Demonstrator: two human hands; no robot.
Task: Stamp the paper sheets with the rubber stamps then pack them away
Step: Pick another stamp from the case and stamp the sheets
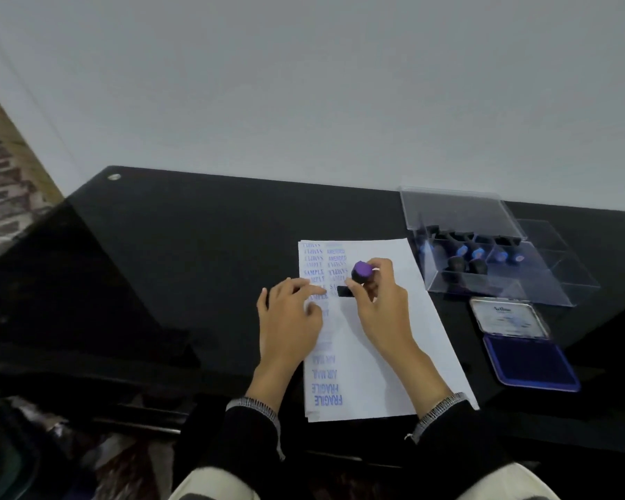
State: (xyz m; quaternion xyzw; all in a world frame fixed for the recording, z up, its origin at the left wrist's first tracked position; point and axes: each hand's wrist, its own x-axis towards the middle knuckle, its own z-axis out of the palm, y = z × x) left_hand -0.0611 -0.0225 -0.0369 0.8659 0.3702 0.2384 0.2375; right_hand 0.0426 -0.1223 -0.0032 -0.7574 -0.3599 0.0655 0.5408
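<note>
**Mid-stamp on the sheet**

Currently, head view: right hand [379, 304] grips the purple-topped rubber stamp [358, 277], base down on the paper sheet [386, 355], beside the SAMPLE prints. Left hand [291, 319] lies flat on the sheet's left half, fingers straight, pinning it. Right of the sheet: open ink pad [529, 359]; beyond that, clear case [491, 247] holding the other stamps. Advice: press straight down, no rocking, lift vertically, keep the sheet pinned.

White paper sheets [405, 337] carry blue lettering; purple-topped black stamp [361, 274]; blue ink pad [531, 360]; black table [195, 265].
</note>
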